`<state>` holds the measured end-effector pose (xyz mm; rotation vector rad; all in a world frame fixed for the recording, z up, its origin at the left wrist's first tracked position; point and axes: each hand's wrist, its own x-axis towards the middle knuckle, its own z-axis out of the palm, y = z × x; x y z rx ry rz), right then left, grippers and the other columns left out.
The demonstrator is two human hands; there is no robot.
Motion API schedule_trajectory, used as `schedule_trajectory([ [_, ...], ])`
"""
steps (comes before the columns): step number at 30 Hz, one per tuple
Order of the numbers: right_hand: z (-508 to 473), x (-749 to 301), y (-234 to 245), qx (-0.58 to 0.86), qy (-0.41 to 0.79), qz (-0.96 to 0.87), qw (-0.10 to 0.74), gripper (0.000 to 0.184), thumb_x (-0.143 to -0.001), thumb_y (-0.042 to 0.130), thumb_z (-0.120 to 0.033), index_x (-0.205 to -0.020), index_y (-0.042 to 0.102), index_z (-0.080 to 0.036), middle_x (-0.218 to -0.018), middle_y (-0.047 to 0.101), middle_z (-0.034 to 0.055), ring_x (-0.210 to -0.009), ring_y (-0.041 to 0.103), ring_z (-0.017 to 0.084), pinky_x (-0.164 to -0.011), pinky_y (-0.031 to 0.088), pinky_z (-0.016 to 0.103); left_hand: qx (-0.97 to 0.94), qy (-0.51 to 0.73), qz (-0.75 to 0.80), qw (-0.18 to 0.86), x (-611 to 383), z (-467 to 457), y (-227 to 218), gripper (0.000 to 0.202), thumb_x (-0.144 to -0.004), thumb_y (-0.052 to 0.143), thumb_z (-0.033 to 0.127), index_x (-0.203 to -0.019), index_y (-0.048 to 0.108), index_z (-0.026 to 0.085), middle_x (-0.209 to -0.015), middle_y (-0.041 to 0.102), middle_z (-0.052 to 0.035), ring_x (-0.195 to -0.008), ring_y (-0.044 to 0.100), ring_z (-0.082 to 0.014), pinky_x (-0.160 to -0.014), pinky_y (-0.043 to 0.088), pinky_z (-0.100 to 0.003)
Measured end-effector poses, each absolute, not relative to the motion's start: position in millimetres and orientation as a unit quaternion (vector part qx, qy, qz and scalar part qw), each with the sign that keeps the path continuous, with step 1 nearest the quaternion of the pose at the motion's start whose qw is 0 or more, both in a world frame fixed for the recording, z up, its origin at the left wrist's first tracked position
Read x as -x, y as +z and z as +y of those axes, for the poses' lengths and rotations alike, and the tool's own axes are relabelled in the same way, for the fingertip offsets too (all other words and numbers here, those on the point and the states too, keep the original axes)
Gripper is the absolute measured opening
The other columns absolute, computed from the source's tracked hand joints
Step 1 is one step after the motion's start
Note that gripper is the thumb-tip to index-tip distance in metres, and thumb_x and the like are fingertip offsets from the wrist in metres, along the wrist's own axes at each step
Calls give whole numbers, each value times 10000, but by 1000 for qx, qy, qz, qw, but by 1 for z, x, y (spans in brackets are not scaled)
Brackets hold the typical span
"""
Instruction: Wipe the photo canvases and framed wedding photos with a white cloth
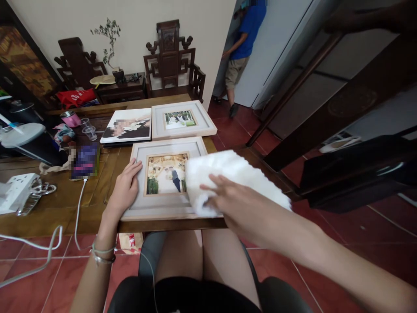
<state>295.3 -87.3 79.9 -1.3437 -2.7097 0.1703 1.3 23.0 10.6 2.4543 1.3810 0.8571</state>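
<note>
A pale framed photo [163, 148] lies flat at the near edge of the wooden table [97, 191]. My left hand [125, 189] rests open on the frame's left side, fingers flat and pointing away from me. My right hand [234, 204] presses a fluffy white cloth [228, 171] onto the frame's right side, fingers stretched over the cloth. The cloth covers the frame's right edge and hangs past the table.
A second pale frame [182, 119] and an unframed photo print [127, 126] lie farther back. A phone on a white cable [85, 161], plastic cups [89, 130] and a white power strip [16, 191] sit to the left. A person in blue [243, 48] stands in the doorway.
</note>
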Motion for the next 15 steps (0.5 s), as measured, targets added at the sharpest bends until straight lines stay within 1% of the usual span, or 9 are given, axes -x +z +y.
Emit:
schedule_trajectory([
  [3, -107, -286, 92, 429, 97, -897, 49, 435, -638, 488, 43, -886, 759, -190, -1123, 719, 117, -1133, 634, 283, -1078, 442, 422, -835, 280, 464, 100, 0, 24, 9, 464, -885, 379, 122, -1273, 629, 66, -1388, 591, -162, -1407, 430, -272, -1183, 333, -508],
  [6, -90, -278, 91, 460, 78, -883, 50, 483, -660, 464, 57, -957, 757, -187, -1230, 682, 117, -1253, 565, 289, -1068, 453, 425, -839, 272, 459, 105, 1, 24, 9, 463, -901, 375, 138, -1292, 616, 83, -1404, 579, -154, -1421, 410, -264, -1184, 329, -511],
  [9, -48, -273, 82, 501, 21, -863, 61, 528, -693, 455, 55, -1080, 735, -170, -1359, 610, 129, -1347, 467, 321, -1101, 401, 507, -842, 267, 457, 105, 1, 23, 10, 471, -911, 363, 143, -1317, 595, 83, -1414, 570, -154, -1427, 402, -257, -1185, 327, -510],
  [11, -15, -270, 76, 527, -13, -846, 72, 571, -712, 454, 50, -1184, 696, -162, -1456, 528, 129, -1378, 416, 352, -1104, 372, 562, -841, 268, 458, 107, 1, 23, 11, 473, -913, 360, 143, -1322, 589, 81, -1418, 566, -156, -1428, 400, -256, -1187, 323, -510],
  [13, 16, -266, 72, 550, -41, -831, 76, 621, -736, 450, 50, -1289, 637, -162, -1538, 428, 117, -1412, 349, 384, -1112, 333, 600, -839, 271, 460, 108, 1, 22, 12, 469, -912, 363, 143, -1316, 595, 85, -1416, 568, -154, -1426, 402, -256, -1189, 319, -509],
  [15, 37, -262, 68, 558, -53, -826, 62, 637, -757, 460, 47, -1343, 598, -162, -1578, 362, 114, -1433, 290, 419, -1122, 289, 620, -836, 274, 463, 108, 1, 23, 11, 464, -910, 369, 143, -1307, 604, 95, -1410, 575, -148, -1421, 410, -255, -1188, 321, -507],
])
